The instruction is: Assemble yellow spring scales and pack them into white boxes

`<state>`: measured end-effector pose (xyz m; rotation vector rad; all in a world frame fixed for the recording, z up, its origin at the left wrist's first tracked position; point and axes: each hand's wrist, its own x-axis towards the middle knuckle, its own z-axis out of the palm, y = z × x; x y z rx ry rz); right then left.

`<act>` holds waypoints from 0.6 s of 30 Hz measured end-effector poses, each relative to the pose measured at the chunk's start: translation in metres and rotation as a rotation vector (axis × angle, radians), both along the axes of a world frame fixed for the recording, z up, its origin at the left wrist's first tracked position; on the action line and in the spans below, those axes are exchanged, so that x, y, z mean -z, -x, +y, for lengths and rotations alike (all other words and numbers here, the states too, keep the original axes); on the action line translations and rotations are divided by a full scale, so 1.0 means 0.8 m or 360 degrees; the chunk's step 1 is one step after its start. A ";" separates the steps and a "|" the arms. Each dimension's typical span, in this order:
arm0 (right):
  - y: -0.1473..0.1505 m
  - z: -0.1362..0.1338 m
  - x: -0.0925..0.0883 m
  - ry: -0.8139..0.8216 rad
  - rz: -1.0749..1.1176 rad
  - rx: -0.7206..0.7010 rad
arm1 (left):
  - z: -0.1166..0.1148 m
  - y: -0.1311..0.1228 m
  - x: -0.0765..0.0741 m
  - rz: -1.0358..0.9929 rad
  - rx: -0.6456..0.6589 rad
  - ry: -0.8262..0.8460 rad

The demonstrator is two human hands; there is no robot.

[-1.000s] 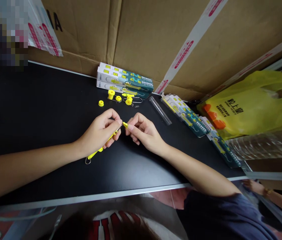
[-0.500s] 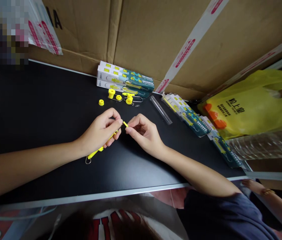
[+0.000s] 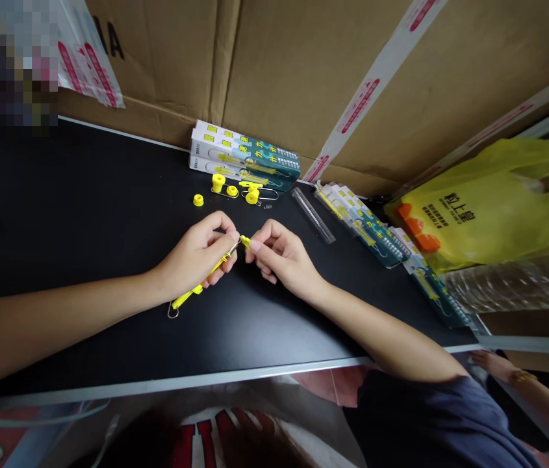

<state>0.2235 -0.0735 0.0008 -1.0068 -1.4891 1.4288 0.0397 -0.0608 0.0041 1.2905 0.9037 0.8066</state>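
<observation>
My left hand (image 3: 206,250) is closed round a slim yellow spring-scale rod (image 3: 186,298), which slants down to the left and has a wire hook (image 3: 173,313) at its lower end. A thin spring, partly hidden by my fingers, shows at the rod's upper end. Between thumb and forefinger, my right hand (image 3: 279,253) pinches a small yellow plastic piece (image 3: 245,241), close against the left fingertips. Whether the piece and the spring are joined cannot be made out. Beyond the hands lie yellow caps (image 3: 198,200), wire hooks (image 3: 268,193) and a small loose spring (image 3: 268,207).
Stacked spring-scale boxes (image 3: 245,153) stand at the back, with more boxes (image 3: 362,224) to the right. A clear tube (image 3: 313,214) lies between them. At right are a yellow bag (image 3: 488,201) and a plastic bottle (image 3: 512,283). Another person's hand (image 3: 493,364) shows lower right.
The small yellow piece has turned in my right fingers, and the right thumb has shifted up along it. My left hand stays nearly still with the rod.
</observation>
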 end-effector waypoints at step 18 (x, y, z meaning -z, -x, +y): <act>0.003 -0.001 0.007 -0.0374 -0.0227 0.0069 | -0.002 0.001 0.004 -0.0013 -0.0016 -0.0064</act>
